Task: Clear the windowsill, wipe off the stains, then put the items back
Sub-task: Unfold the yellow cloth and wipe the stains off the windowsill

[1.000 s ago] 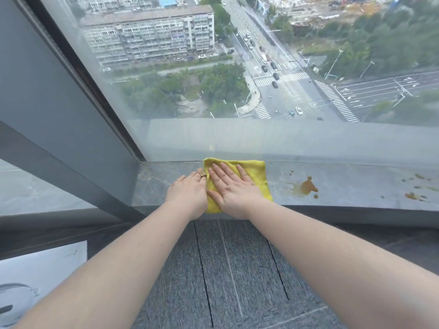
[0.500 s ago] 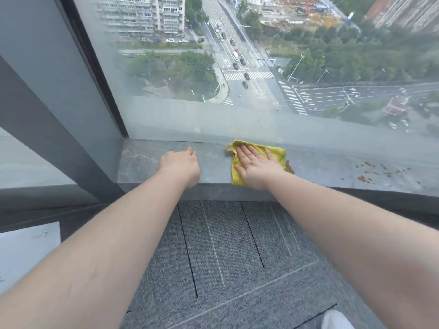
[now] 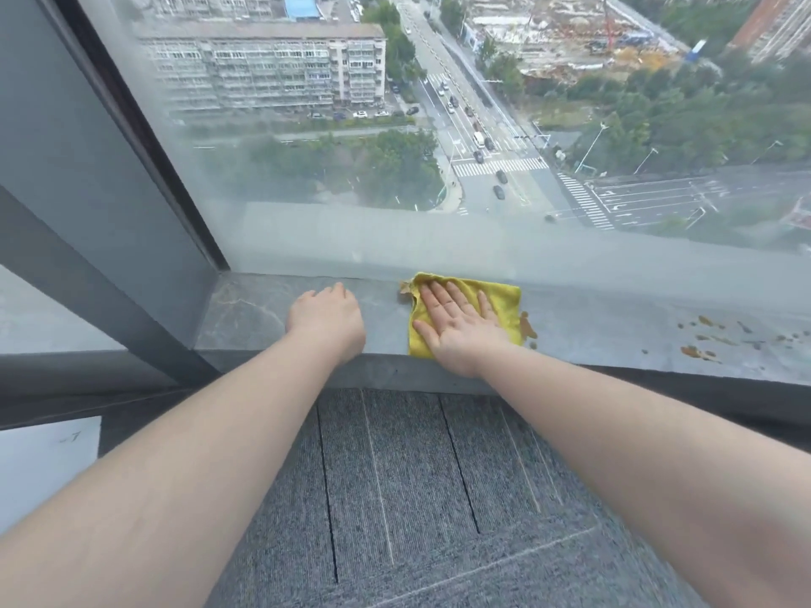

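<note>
A folded yellow cloth (image 3: 504, 300) lies flat on the grey stone windowsill (image 3: 614, 340). My right hand (image 3: 456, 326) presses on it, palm down, fingers spread. A brown stain (image 3: 528, 327) shows at the cloth's right edge, and a small smear (image 3: 403, 291) sits at its far left corner. More brown spots (image 3: 702, 344) are scattered further right on the sill. My left hand (image 3: 327, 320) rests on the sill a short way left of the cloth, fingers curled loosely, holding nothing.
A large window pane (image 3: 395, 168) rises straight from the sill's back edge. A dark frame post (image 3: 131, 138) closes off the left end. Grey carpet tiles (image 3: 417, 498) lie below the sill, with a white sheet (image 3: 44, 467) at the lower left.
My right hand has slid the cloth to the right, away from my left hand, onto the large brown stain. My left hand stays on the sill.
</note>
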Tool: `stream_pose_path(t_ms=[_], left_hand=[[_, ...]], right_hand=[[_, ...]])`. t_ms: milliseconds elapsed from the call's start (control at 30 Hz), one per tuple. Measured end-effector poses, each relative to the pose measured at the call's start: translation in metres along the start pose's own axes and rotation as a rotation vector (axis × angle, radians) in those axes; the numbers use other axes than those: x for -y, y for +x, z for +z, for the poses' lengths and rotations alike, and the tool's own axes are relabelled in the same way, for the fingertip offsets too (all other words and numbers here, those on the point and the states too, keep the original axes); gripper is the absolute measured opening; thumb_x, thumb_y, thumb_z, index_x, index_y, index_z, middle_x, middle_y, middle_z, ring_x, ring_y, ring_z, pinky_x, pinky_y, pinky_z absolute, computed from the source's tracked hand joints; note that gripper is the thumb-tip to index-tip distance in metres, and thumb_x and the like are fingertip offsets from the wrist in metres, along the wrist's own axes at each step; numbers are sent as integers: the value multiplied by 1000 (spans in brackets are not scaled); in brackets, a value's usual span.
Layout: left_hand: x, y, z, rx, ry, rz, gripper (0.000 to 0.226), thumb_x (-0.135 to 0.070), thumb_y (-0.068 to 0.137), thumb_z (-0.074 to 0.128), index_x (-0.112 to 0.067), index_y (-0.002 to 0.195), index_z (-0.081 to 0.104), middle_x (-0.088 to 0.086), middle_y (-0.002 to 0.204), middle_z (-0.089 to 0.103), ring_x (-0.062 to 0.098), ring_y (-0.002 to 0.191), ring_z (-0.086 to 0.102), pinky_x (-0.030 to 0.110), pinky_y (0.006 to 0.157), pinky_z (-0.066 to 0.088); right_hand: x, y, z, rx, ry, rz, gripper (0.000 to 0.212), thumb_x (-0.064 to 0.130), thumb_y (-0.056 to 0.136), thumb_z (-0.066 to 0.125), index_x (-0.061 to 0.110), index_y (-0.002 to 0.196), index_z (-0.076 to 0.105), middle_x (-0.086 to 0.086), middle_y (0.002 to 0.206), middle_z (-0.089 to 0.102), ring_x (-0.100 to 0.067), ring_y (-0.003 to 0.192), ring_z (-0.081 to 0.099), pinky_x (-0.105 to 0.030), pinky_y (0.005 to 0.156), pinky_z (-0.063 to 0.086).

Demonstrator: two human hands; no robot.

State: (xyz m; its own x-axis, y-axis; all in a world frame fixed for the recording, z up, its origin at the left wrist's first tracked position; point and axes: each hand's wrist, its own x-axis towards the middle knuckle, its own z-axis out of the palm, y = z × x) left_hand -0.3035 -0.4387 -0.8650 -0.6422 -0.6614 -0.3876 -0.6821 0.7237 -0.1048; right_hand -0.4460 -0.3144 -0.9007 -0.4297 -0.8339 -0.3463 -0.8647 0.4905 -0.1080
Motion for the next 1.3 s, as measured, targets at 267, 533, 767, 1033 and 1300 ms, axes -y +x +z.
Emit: stream_pose_path(t_ms=[267,533,767,1033,1300], left_hand=[[-101,-1,-15,-125,-87,180,52,-28,103,23,-13,153,17,1,161,14,15,148,17,32,118,15],[-179,17,-38,-86,-90,127,42,-17,100,28,-12,140,38,4,150,38,20,140,32,34,110,27],[-232,10,-30,-108,-76,196,48,-18,99,32,-12,146,31,1,158,26,16,146,22,34,114,23],[-244,14,-27,-104,-12,231,52,-29,102,27,-14,152,21,0,161,18,13,148,16,32,117,18],[-249,14,-23,-36,5,212,54,-31,103,23,-11,153,15,1,162,11,15,149,14,31,118,16]], right_hand=[[-75,-12,3,-76,-2,-111,62,59,97,11,36,153,-4,21,161,-6,-2,148,-7,-44,120,-10],[-188,-52,0,-90,-14,-51,64,63,95,9,39,153,-6,22,160,-6,0,148,-8,-43,121,-9],[-248,-73,4,-107,-19,16,74,67,83,-8,40,152,-10,21,160,-10,-1,148,-10,-45,120,-11],[-212,-63,3,-74,28,-70,64,56,98,12,31,154,-5,12,162,-10,-9,149,-12,-50,118,-13],[-284,-89,-4,-47,-17,7,66,61,97,12,34,153,-8,16,161,-10,-4,148,-11,-44,121,-6]])
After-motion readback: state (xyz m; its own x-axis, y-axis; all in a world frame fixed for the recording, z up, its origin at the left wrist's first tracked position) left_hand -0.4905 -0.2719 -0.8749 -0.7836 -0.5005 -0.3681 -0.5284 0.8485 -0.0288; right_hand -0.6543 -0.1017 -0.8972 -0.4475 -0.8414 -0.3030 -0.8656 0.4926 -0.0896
